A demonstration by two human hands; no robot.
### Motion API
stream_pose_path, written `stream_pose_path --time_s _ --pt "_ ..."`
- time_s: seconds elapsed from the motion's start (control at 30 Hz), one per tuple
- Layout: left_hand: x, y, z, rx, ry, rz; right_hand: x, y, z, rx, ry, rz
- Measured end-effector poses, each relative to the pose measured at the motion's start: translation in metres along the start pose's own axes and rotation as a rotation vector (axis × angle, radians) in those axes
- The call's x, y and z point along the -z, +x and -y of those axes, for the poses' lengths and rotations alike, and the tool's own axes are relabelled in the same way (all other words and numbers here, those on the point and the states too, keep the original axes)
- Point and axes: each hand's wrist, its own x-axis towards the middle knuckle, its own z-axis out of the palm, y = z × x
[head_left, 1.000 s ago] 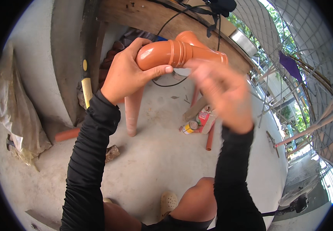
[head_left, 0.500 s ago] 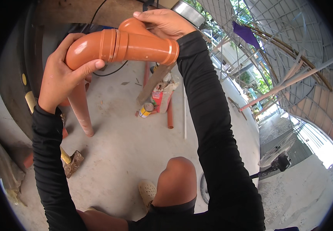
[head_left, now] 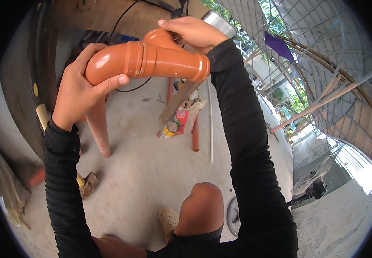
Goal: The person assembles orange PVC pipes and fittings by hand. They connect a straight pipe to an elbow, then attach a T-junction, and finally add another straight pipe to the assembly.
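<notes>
An orange pipe elbow (head_left: 107, 63) is joined to an orange branch pipe fitting (head_left: 175, 62), and I hold the pair raised in front of me, roughly level. My left hand (head_left: 76, 88) wraps round the bent end of the elbow, its thumb lying along the near side. At the far side, my right hand (head_left: 199, 34) grips the fitting around its short side branch, thumb over the rim. Part of the right hand's fingers is hidden behind the fitting. Below the elbow, a long orange pipe (head_left: 97, 129) slants down toward the floor.
A hammer (head_left: 88, 185) with a yellow handle lies at left. On the floor ahead are a yellow-labelled can (head_left: 169, 130), a red and white bag (head_left: 188, 114), a wooden board (head_left: 178, 101), an orange pipe (head_left: 195, 139) and a thin white pipe (head_left: 211, 129). A fan (head_left: 313, 182) stands at right.
The whole view has shifted a little, so hands and floor items alike sit slightly lower and further right. Both hands keep the same hold on the joined pieces.
</notes>
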Motion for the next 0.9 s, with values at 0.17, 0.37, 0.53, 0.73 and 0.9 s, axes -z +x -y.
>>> stream_pose_path --time_s 0.17,0.37,0.53,0.73,0.9 --pt "0.003 -0.002 -0.001 0.044 -0.032 -0.004 0.035 0.053 0.033 0.054 -0.308 -0.061" --pt "0.002 -0.003 -0.004 0.009 -0.003 0.002 0.068 0.083 0.022 -0.082 -0.293 -0.328" --pt "0.004 -0.003 -0.004 0.035 -0.019 0.032 0.07 0.084 0.009 -0.137 -0.445 -0.274" --pt "0.003 -0.003 -0.005 0.007 -0.03 0.054 0.064 0.084 0.005 -0.121 -0.401 -0.292" --pt "0.001 -0.003 -0.006 -0.03 -0.036 0.057 0.065 0.084 0.003 -0.119 -0.433 -0.326"
